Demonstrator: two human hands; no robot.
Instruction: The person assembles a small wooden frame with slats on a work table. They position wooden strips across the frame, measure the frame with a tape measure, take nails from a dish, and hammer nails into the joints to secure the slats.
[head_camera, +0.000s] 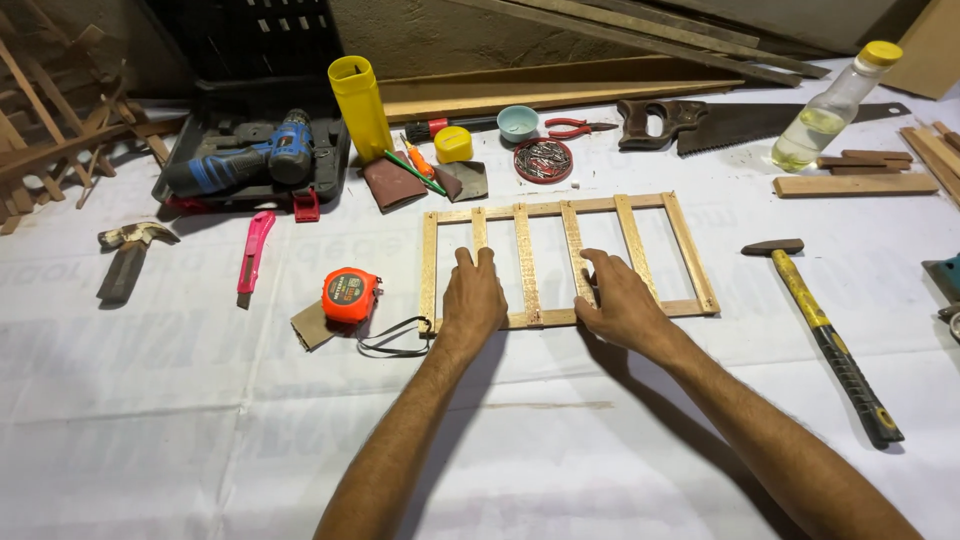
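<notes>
I am seeing a tall yellow container (362, 105) standing near the far edge of the white-covered tabletop (200, 400), an orange tape measure (350, 293) lying left of the wooden frame (566, 259), and a clear bottle with a yellow cap (832, 107) leaning toward the far right corner. The frame is lying flat mid-table, long axis running left to right, its 4 inner slats pointing away from me. My left hand (473, 295) is pressing down with fingers together on its near-left part, my right hand (620, 300) is resting spread on a middle slat, and both are hiding parts of the near rail.
</notes>
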